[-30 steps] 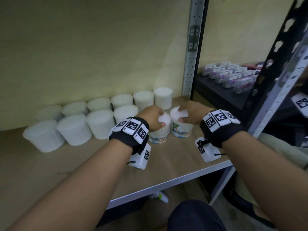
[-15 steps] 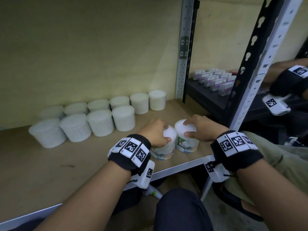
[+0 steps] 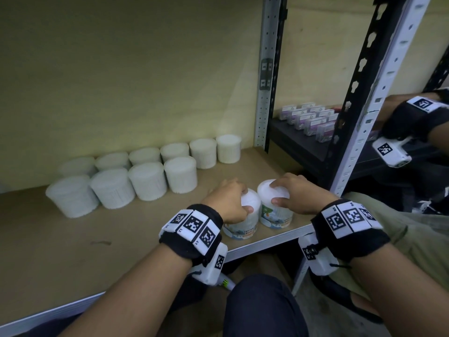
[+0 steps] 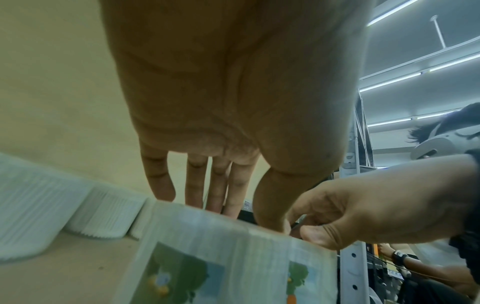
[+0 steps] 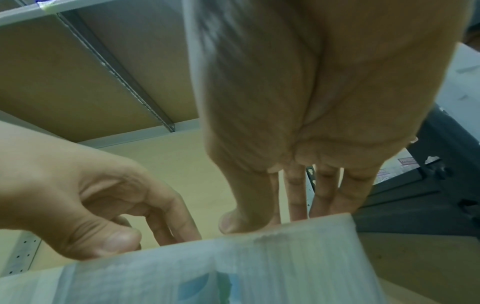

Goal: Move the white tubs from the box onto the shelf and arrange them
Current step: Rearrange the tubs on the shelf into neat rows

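Observation:
Two white tubs with picture labels stand side by side near the front edge of the wooden shelf. My left hand grips the left tub from above, fingers over the far rim and thumb on the near rim. My right hand holds the right tub the same way. In the left wrist view my left hand reaches down over the tub. In the right wrist view my right hand sits on the rim of its tub. The box is not in view.
Two rows of several white tubs stand at the back left of the shelf. A grey upright and a front post bound it on the right. A black shelf with small boxes lies beyond, with another person's banded wrist.
Both hands have drawn their tubs away from the rows toward the shelf's front edge. Over the last half second they have hardly moved.

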Motion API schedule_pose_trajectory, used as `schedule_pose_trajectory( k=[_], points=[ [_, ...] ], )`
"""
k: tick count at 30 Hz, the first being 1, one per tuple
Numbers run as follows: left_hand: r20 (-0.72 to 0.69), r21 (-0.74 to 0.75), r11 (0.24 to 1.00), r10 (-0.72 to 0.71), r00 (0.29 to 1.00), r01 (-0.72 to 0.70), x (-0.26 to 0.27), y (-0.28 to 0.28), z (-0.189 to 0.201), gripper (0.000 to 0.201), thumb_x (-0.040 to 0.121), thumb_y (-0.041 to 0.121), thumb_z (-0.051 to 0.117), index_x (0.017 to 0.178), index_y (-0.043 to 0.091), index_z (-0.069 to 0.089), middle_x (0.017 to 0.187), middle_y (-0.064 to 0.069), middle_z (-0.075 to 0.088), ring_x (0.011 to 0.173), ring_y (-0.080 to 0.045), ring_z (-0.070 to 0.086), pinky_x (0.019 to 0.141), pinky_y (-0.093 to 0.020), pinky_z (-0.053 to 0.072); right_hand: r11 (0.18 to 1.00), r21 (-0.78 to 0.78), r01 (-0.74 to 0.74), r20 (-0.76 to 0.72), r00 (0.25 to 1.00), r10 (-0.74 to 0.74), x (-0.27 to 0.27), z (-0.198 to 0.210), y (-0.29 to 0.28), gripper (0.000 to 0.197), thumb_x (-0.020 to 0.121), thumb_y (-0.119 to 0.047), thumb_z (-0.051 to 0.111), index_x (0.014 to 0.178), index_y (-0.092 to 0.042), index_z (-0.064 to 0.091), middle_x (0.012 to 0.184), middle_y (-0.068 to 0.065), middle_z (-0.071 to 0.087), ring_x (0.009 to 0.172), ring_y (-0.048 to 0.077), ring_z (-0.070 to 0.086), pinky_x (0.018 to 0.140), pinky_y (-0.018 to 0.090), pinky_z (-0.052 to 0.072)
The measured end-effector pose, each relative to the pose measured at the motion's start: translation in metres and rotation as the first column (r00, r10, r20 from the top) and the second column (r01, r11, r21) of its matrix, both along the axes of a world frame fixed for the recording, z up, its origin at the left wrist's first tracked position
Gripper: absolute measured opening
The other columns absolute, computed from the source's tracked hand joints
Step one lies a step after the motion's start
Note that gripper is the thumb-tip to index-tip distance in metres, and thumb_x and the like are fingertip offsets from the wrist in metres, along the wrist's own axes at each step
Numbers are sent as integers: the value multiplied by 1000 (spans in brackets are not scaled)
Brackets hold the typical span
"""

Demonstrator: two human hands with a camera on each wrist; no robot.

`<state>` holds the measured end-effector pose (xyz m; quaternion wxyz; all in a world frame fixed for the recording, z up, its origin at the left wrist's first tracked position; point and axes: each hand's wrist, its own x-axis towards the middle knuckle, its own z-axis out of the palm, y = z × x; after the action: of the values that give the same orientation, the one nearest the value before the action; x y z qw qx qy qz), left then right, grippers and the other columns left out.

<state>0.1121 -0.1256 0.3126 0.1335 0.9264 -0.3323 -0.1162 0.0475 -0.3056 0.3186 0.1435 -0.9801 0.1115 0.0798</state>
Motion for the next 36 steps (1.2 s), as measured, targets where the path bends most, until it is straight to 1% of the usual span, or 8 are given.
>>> schedule_pose_trajectory(
  k=[3,5,8,13,16,21,29,36],
  points=[
    [-10,1,1000,-1,1000,1,1,2,2,60,85,42,63,137,18,46,149,-7,36,136,-26,35,112,-43,33,1000,-8,10,-13,1000,-10,2,3,-1,56,91,-40,58,142,-23,42,148,1,35,136,23,31,112,37,28],
    [-29,-25,1000,4,1000,-5,2,4,6,58,86,40,64,136,17,47,146,-5,40,133,-23,40,109,-35,36,1000,-12,13,-28,1000,-14,4,6,-1,57,90,-41,60,141,-24,43,148,1,35,136,23,32,112,38,30],
    [-57,-104,994,32,998,-37,8,8,12,54,87,38,63,134,15,50,138,-4,47,123,-22,49,103,-33,42,1000,-9,22,-50,999,-22,7,13,1,56,87,-41,64,138,-25,48,145,2,39,133,23,39,109,36,36],
    [-82,-211,972,90,993,-106,23,32,24,54,89,31,63,138,14,47,141,-2,50,128,-17,49,105,-27,38,999,8,33,23,999,-33,22,29,16,51,86,-45,62,132,-25,54,141,4,48,131,23,42,108,42,40],
    [-65,-220,964,136,989,-147,35,54,29,50,88,32,63,134,16,51,138,-2,52,127,-16,50,101,-23,37,997,81,-3,95,996,-5,33,38,36,45,87,-39,64,129,-22,57,140,1,51,130,20,46,109,36,39],
    [-43,-203,954,217,975,-221,60,92,32,49,87,29,64,133,16,52,138,0,52,126,-15,51,97,-20,37,985,155,-82,172,984,55,65,45,77,36,87,-34,65,121,-20,62,125,0,60,111,15,57,93,26,43],
    [-27,-133,931,339,940,-340,112,146,36,49,88,32,62,133,16,51,138,-2,51,125,-19,51,97,-27,40,981,91,-169,151,976,155,136,52,141,40,87,-39,63,121,-17,62,122,2,61,102,15,57,82,22,40],
    [5,-47,929,367,930,-367,152,166,30,54,90,33,59,139,16,43,146,-6,40,130,-22,44,103,-32,39,991,-38,-125,49,991,127,200,30,173,55,88,-40,62,132,-9,52,137,7,51,124,24,51,96,30,43]
  ],
)
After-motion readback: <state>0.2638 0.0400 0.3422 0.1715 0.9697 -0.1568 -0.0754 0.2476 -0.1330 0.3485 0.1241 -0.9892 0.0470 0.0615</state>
